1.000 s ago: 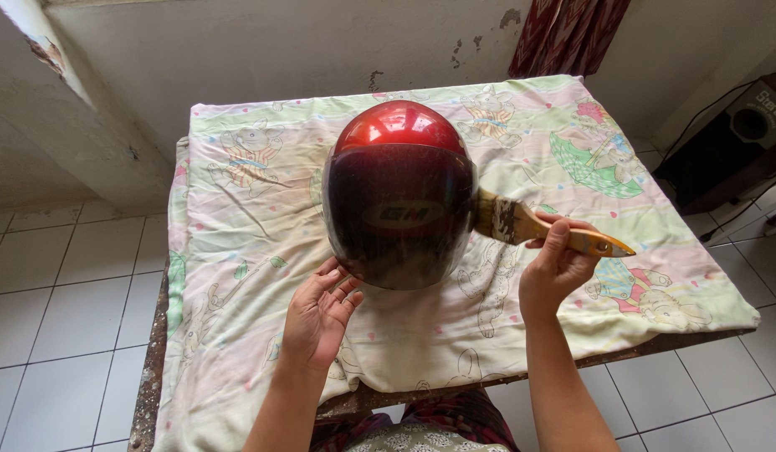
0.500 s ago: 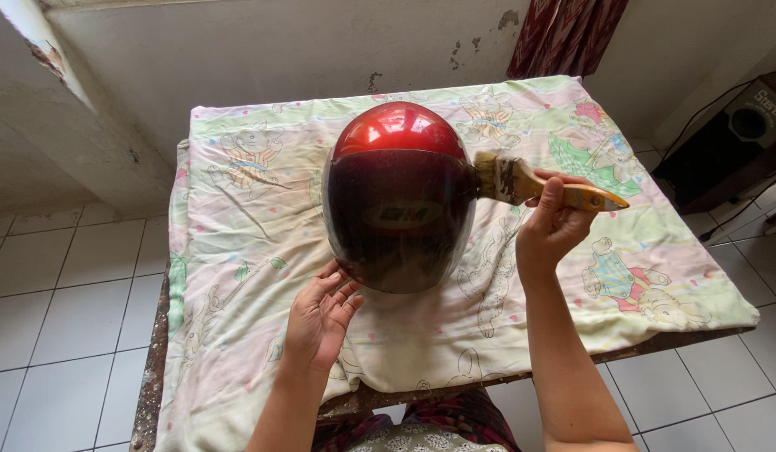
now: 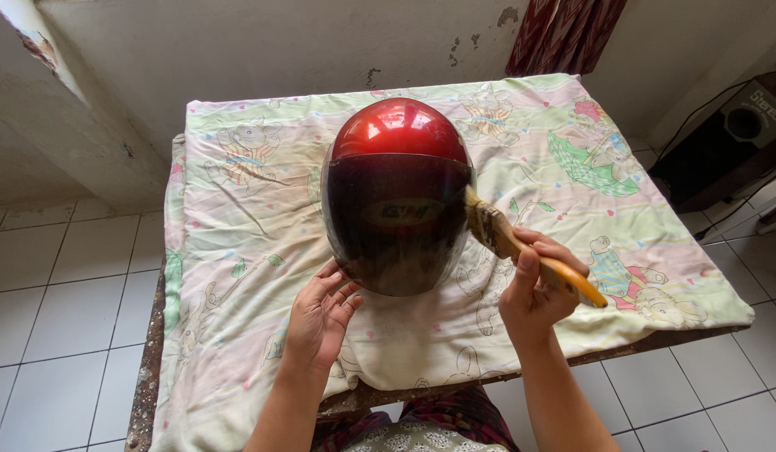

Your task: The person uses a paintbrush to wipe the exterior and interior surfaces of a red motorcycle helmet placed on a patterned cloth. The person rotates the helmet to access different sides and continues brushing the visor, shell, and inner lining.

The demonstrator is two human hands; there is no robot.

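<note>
My left hand, fingers spread, steadies the red helmet; my right hand grips the paintbrush, bristles touching its visor.

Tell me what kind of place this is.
Probably a home, not a workshop: the helmet sits on a table under a child's cartoon sheet, with a tiled floor, stained wall and speaker.

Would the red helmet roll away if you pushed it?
Probably it would rock or roll: the helmet is round and glossy. The soft cloth under it may slow it, and the left hand steadies its lower edge. Its shiny shell looks hard and likely slippery.
</note>
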